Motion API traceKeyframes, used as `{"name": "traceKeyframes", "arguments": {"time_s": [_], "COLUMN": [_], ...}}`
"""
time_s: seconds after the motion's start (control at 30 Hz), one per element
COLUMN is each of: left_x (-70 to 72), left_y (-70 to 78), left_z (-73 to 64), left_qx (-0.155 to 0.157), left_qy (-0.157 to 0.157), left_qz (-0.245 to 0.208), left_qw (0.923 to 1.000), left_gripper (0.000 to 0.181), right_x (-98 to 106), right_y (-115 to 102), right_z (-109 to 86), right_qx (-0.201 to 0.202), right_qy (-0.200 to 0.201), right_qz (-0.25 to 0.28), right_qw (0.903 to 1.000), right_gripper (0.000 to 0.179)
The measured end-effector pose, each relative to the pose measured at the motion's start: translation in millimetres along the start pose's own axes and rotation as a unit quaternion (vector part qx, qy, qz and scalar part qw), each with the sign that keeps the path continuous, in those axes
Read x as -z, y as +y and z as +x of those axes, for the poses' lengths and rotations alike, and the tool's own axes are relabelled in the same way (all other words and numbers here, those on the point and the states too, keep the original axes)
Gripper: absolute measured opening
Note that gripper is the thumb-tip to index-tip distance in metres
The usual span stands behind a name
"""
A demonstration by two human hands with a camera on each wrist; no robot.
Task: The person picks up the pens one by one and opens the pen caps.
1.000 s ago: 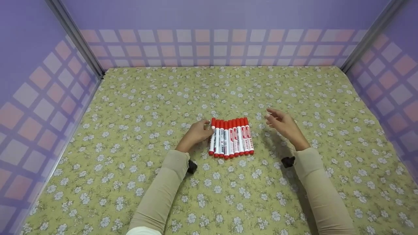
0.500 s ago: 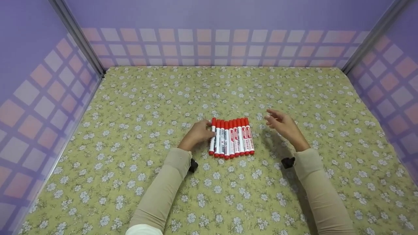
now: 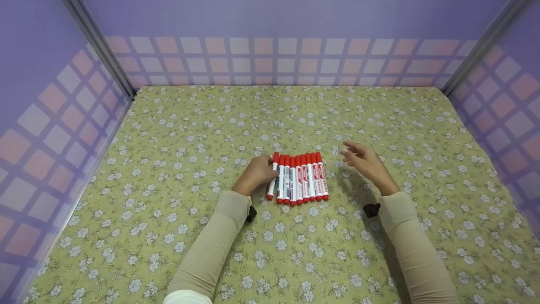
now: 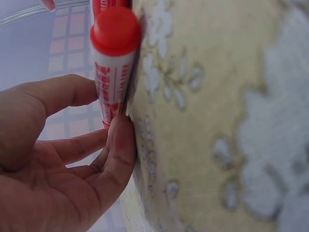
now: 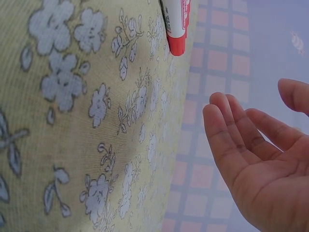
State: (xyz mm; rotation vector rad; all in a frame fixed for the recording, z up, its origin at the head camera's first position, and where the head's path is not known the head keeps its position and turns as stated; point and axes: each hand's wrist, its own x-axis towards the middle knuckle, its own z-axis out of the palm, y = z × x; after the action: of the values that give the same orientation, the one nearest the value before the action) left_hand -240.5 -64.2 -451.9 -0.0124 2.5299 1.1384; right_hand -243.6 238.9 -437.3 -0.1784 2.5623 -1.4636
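Note:
A row of several white whiteboard markers with red caps (image 3: 299, 181) lies side by side on the flowered cloth. The leftmost marker (image 3: 271, 189) is slightly slanted, its lower end apart from its neighbour. My left hand (image 3: 256, 173) pinches it between thumb and fingers. In the left wrist view, that marker (image 4: 115, 67) has its red end towards the camera, the hand (image 4: 72, 159) curled about its side. To the right of the row, my right hand (image 3: 368, 165) hovers with nothing in it. Its fingers are loosely bent in the right wrist view, apart from the nearest marker (image 5: 176, 29).
A yellow-green flowered cloth (image 3: 190, 114) covers the table. Purple walls with pink and white squares (image 3: 287, 59) enclose the back and both sides, with grey metal posts (image 3: 99, 50) at the corners. Dark wrist cameras (image 3: 371, 210) sit under the sleeves.
The lower end of the leftmost marker has swung a little left, away from the row, in my left hand. My right hand has stayed nearly still.

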Motion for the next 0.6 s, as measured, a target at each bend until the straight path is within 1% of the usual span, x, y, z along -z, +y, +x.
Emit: {"name": "traceKeyframes", "arguments": {"time_s": [0.17,0.4,0.6], "left_x": [-0.4,-0.5,1.1], "left_y": [1.0,-0.5,-3.0], "left_z": [0.2,1.1,1.3], "left_qx": [0.010,0.011,0.015], "left_qy": [0.002,0.009,0.011], "left_qz": [-0.013,-0.026,-0.039], "left_qw": [0.9999,0.9996,0.9991], "left_gripper": [0.038,0.035,0.035], "right_x": [0.3,0.4,0.6], "right_y": [0.7,-0.5,-2.4], "right_z": [-1.0,-1.5,-0.5], "right_qx": [0.005,0.016,-0.001], "right_qy": [-0.002,-0.011,-0.020], "right_qz": [-0.004,-0.004,-0.007], "right_qw": [1.0000,0.9998,0.9998], "right_gripper": [0.061,0.061,0.056]}}
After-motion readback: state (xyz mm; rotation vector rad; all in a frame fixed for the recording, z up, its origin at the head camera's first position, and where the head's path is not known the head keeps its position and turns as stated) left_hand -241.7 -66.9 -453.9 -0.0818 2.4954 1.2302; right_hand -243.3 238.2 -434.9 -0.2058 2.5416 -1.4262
